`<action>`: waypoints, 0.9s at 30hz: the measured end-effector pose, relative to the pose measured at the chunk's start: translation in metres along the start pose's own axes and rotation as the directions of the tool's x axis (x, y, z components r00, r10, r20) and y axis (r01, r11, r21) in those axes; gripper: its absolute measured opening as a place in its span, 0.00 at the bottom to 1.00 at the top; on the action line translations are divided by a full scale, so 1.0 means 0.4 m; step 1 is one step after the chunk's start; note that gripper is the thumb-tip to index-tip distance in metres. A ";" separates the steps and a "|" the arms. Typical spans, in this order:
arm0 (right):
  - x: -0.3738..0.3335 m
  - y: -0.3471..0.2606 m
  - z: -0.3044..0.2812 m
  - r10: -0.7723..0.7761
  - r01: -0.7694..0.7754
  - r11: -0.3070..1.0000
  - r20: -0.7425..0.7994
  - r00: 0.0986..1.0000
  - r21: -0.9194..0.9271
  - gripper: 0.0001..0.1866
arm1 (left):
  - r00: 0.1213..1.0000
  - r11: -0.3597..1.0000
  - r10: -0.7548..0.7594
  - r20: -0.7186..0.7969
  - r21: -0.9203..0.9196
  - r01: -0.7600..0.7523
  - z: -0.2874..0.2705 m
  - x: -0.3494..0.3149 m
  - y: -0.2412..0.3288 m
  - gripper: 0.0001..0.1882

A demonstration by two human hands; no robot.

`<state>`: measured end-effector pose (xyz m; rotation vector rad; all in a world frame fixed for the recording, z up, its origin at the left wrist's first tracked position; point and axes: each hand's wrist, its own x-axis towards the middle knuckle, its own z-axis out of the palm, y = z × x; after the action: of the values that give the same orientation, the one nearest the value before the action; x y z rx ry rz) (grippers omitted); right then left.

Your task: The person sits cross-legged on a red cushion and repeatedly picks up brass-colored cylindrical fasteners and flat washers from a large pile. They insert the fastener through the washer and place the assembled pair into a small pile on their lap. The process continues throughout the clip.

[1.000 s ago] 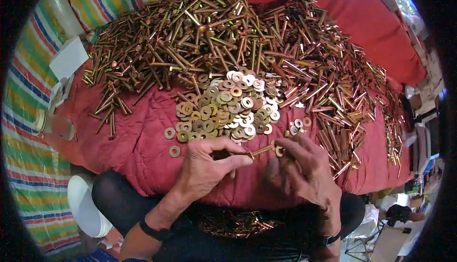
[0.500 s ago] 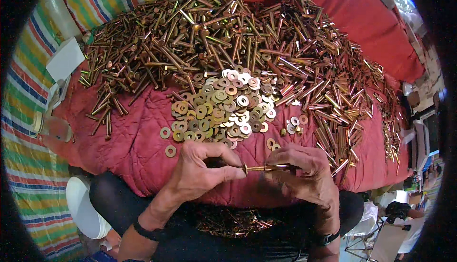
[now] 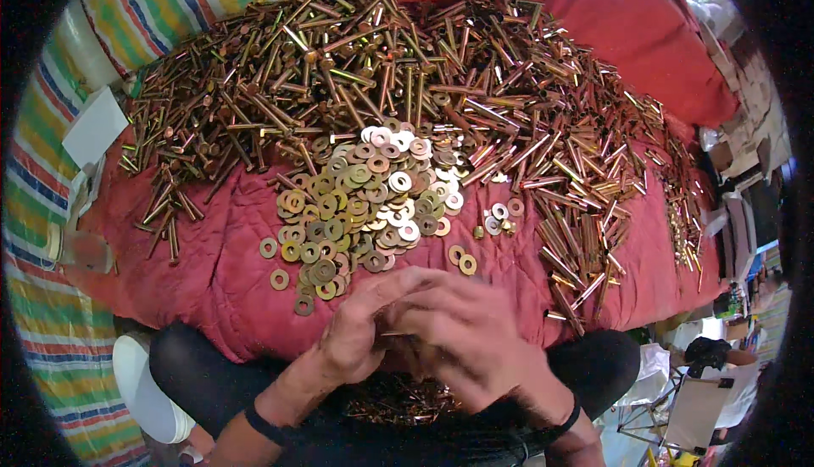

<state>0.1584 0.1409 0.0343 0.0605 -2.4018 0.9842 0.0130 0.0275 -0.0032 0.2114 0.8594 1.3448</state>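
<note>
My left hand (image 3: 354, 340) is closed in front of the near edge of the red quilted cloth (image 3: 225, 272), its thumb and fingers curled around a bolt. Only a thin golden sliver of that bolt shows between the hands. My right hand (image 3: 471, 344) lies over and against the left, its fingers bent and smeared by motion, so its hold is hidden. Just beyond the hands spreads a heap of flat brass-coloured washers (image 3: 331, 229). Behind it rises a large pile of long golden bolts (image 3: 254, 106).
Metal tubes (image 3: 560, 225) lie to the right of the washers. Two loose washers (image 3: 462, 260) and a few small nuts (image 3: 507, 226) sit between. More metal pieces (image 3: 403, 401) are low between my legs. A white bucket (image 3: 148, 391) stands at left, a person (image 3: 738, 382) at far right.
My hands have come together; the right moved left and over the left hand, hiding most of the bolt that was stretched between them. Some washers now lie nearer me. The view shifted slightly.
</note>
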 end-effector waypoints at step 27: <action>-0.031 0.066 -0.077 0.553 -0.556 0.828 -0.257 0.793 0.064 0.15 | 0.955 0.870 0.290 -0.061 0.432 -0.237 -0.028 0.003 0.065 0.09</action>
<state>0.1769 0.1789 0.0295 -0.7838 -2.2042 1.1358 -0.0140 0.0315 0.0042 0.6068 1.2600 1.4216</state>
